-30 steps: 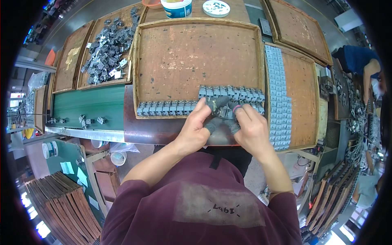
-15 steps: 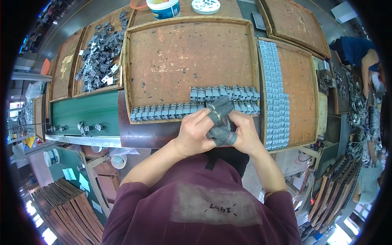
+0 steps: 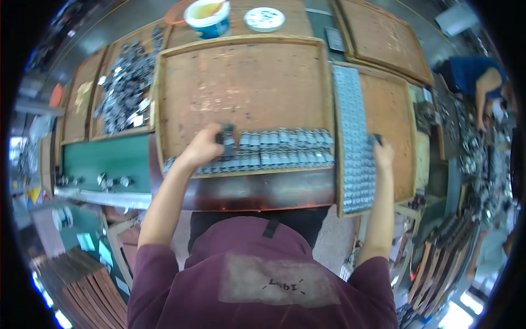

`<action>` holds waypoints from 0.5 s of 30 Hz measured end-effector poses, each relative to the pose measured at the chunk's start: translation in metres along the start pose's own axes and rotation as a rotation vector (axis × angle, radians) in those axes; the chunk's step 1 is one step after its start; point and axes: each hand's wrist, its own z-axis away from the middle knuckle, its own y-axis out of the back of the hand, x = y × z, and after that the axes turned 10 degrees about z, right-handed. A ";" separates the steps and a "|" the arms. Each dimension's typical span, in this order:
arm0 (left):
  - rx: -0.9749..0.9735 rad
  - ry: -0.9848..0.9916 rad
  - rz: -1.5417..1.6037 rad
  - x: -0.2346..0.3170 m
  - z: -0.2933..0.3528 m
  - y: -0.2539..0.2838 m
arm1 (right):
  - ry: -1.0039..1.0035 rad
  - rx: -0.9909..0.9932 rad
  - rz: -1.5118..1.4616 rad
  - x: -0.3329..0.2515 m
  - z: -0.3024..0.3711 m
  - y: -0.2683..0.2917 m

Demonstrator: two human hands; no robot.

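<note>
My left hand [image 3: 207, 147], with dark grey cloth covers on its fingers, is closed on a small grey block-shaped part [image 3: 229, 147]. It holds the part at the left end of the back row of similar parts [image 3: 285, 138] in the middle wooden tray [image 3: 241, 82]. A longer front row [image 3: 263, 160] runs along the tray's near edge, partly hidden by that hand. My right hand [image 3: 383, 153] reaches over the right tray [image 3: 397, 181], its covered fingertips beside the packed columns of light blue-grey blocks [image 3: 353, 120]. Motion smears those fingers, and I cannot see whether they grip a block.
A pile of loose metal parts [image 3: 129, 82] fills a tray on the left. Several pieces lie on the green surface [image 3: 104, 156]. At the back stand a blue-and-white bucket [image 3: 208, 22] and a white dish [image 3: 264, 20]. A co-worker [image 3: 474, 77] bends at the far right.
My hands were together over the tray rows and have moved apart. The left went to the end of the back row, the right across to the right tray.
</note>
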 end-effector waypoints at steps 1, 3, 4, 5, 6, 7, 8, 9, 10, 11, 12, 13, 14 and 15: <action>-0.136 0.079 0.081 0.010 -0.006 -0.002 | -0.044 -0.094 -0.074 0.009 -0.004 -0.004; -0.116 -0.032 -0.058 -0.026 -0.024 -0.007 | -0.061 -0.199 -0.347 0.020 -0.012 -0.011; -0.115 -0.020 -0.153 -0.018 -0.027 -0.010 | -0.104 -0.251 -0.470 0.026 -0.016 -0.014; -0.113 -0.006 -0.250 -0.009 -0.029 -0.012 | -0.147 -0.307 -0.592 0.029 -0.020 -0.018; -0.119 0.007 -0.239 -0.011 -0.032 -0.013 | -0.178 -0.340 -0.641 0.027 -0.024 -0.017; -0.116 0.026 -0.228 -0.015 -0.030 -0.011 | -0.202 -0.384 -0.689 0.019 -0.027 -0.015; -0.120 0.068 -0.132 0.002 -0.019 -0.010 | -0.249 -0.398 -0.774 0.012 -0.026 -0.010; -0.121 0.109 -0.033 0.018 -0.006 -0.008 | -0.297 -0.416 -0.855 0.006 -0.021 -0.007; -0.124 0.015 -0.133 0.005 -0.005 -0.009 | -0.295 -0.335 -0.816 0.014 -0.025 -0.007; -0.133 -0.079 -0.240 -0.008 -0.005 -0.005 | -0.298 -0.249 -0.780 0.023 -0.029 -0.009; -0.015 -0.123 -0.122 -0.003 0.016 -0.002 | -0.301 -0.172 -0.773 0.019 -0.023 -0.001; 0.132 -0.201 -0.143 -0.009 0.034 0.008 | -0.302 -0.094 -0.768 0.011 -0.016 0.014; 0.258 -0.290 -0.163 -0.016 0.049 0.018 | -0.283 -0.026 -0.857 0.018 -0.013 0.016; 0.468 -0.383 -0.273 -0.040 0.064 0.033 | -0.268 0.044 -0.946 0.023 -0.012 0.018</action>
